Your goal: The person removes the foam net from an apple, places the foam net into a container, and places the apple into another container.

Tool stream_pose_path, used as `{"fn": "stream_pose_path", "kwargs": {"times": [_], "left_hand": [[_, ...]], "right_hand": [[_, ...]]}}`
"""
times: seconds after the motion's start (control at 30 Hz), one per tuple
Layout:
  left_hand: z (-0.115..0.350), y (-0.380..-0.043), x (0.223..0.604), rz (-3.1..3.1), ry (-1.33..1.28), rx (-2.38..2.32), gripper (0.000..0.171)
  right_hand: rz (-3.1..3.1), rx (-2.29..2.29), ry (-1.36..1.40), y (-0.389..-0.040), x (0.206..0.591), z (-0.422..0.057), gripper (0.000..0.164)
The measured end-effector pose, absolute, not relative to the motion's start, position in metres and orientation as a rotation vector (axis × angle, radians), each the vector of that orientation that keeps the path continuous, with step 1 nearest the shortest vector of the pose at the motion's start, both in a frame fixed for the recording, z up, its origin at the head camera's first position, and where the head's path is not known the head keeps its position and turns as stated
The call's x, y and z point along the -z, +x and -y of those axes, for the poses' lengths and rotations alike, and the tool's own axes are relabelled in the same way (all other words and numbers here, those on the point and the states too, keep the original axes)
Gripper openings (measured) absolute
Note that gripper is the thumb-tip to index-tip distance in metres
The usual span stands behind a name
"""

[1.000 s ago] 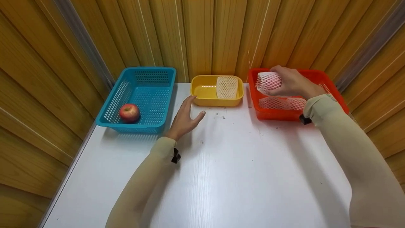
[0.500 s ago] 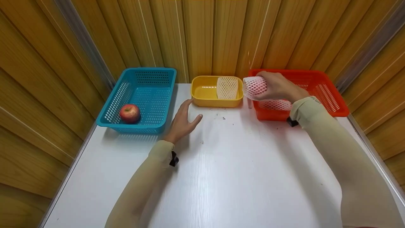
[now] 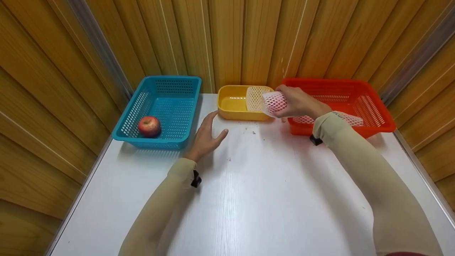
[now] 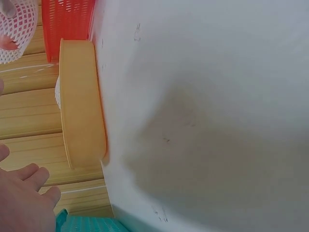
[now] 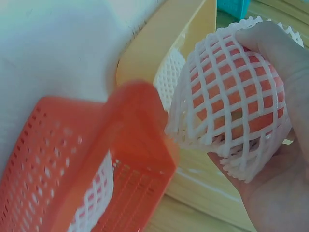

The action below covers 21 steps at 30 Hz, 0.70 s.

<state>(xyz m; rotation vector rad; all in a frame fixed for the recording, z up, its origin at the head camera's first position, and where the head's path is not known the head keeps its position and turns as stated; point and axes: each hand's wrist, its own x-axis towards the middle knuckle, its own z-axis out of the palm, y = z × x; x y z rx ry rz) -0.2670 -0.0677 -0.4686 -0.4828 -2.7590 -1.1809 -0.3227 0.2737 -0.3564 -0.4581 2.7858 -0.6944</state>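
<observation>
My right hand (image 3: 302, 102) grips an apple in a white foam net (image 5: 236, 92), its thumb and fingers wrapped round the sides. The netted apple hangs at the right end of a yellow box (image 3: 233, 114), overlapping that rim in the head view. A flat foam net (image 3: 254, 97) lies inside the box. Just left of centre, my left hand (image 3: 205, 138) hovers over the table with fingers extended and thumb spread, holding nothing. Its fingertips are near the box's left front corner. The left wrist view shows the same hand (image 4: 26, 200) beside the box.
To the right stands a red basket (image 3: 385, 127) with more netted fruit (image 3: 350, 118) in it. A blue basket (image 3: 160, 143) on the left holds one bare apple (image 3: 149, 126). Wood-look panels (image 3: 227, 42) close off the back and sides of the white table (image 3: 256, 199).
My right hand has carried the netted apple leftward, out from over the red basket to the yellow box. The left hand stays nearly still; the head view has shifted slightly.
</observation>
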Motion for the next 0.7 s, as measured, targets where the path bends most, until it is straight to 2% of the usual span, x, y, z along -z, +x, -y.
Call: {"fn": "stream_pose_path", "kwargs": {"times": [0.7], "left_hand": [[0.071,-0.263,0.471,2.797,-0.396,1.230,0.080]], "right_hand": [[-2.705,0.704,-0.611,-0.321,0.384,-0.229,0.083]]}}
